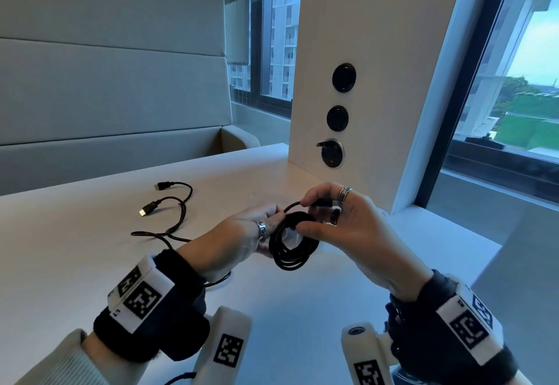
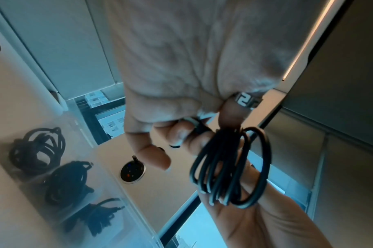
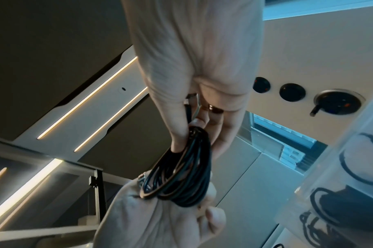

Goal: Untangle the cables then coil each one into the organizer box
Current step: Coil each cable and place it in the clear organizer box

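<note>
Both hands are up over the table [image 1: 302,309], working 1 black coil [image 1: 292,244]. Left hand [image 1: 239,241] grips the loops on its side, fingers curled round the bundle. Right hand [image 1: 338,221] has its thumb on the coil and pinches the free connector end [image 1: 325,202] above it, so neither hand is free.

Handling guess: light, thin, limp but springy. Loops will fan out or unwind if the pinch goes slack. Best hold is across all the strands at 1 point, with the tail tucked through or trapped under a finger. Don't carry it by the plug.

Organizer box [image 2: 109,198] is clear plastic, just beside the hands in the wrist views. 3 coiled cables [image 2: 68,181] already sit in its compartments. I can't tell which slot is free.

Farther out on the table, 1 loose cable [image 1: 169,218] lies sprawled, 2 plugs showing, not coiled yet.
</note>
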Available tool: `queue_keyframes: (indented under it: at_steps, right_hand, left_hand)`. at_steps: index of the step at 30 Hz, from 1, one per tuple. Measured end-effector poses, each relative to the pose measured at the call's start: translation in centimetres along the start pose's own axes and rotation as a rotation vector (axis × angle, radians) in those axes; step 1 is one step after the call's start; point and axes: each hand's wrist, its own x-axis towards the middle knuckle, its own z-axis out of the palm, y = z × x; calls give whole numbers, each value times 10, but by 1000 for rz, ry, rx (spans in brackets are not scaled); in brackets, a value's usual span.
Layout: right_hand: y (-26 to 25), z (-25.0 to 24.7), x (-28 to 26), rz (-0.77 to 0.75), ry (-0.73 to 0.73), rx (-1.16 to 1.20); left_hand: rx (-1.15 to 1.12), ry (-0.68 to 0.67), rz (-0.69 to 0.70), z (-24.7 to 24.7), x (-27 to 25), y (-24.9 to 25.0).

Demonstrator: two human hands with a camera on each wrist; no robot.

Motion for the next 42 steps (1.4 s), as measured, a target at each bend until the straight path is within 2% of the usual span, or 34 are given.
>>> queue_keyframes:
  at_steps: [5, 8, 12, 15, 18, 21, 24, 27, 29, 31, 33, 35, 40, 42]
  right_hand:
    - [-1, -3, -3, 82, -115, 407]
    - [1, -3, -1, 118, -135, 519]
    - [1, -3, -1, 163, -149, 624]
    - [-2, -2, -1, 126, -161, 537]
    - [-6, -2, 0, 77, -101, 412]
    - [-4, 1, 2, 16, -11, 295]
    - [1, 4, 3, -41, 68, 140]
    - [2, 3, 3, -88, 104, 35]
    - [3, 3, 3, -164, 165, -153]
    - [5, 4, 3, -242, 253, -334]
    - [5, 6, 5, -285, 327, -387]
    - [5, 5, 7, -301, 359, -389]
    - [8, -4, 14, -257, 405, -368]
    - [7, -6, 14, -259, 430, -341]
  left_hand:
    - [1, -59, -33, -1, -5, 3]
    - [-11, -112, -42, 1, -7, 5]
    - [75, -69, -25, 2, -7, 5]
    - [296, -20, 37, -3, -8, 2]
    - [141, 42, 9, 1, 0, 6]
    - [200, -4, 42, 2, 1, 4]
    - [224, 53, 98, -4, 6, 0]
    - [483, 145, 179, -9, 5, 1]
    - [651, 163, 188, -11, 5, -3]
    - [710, 164, 183, -9, 5, -4]
    - [758, 172, 183, -9, 6, -4]
    - [752, 158, 180, -9, 6, -3]
    - [416, 119, 166, -5, 4, 1]
    - [377, 127, 156, -5, 3, 2]
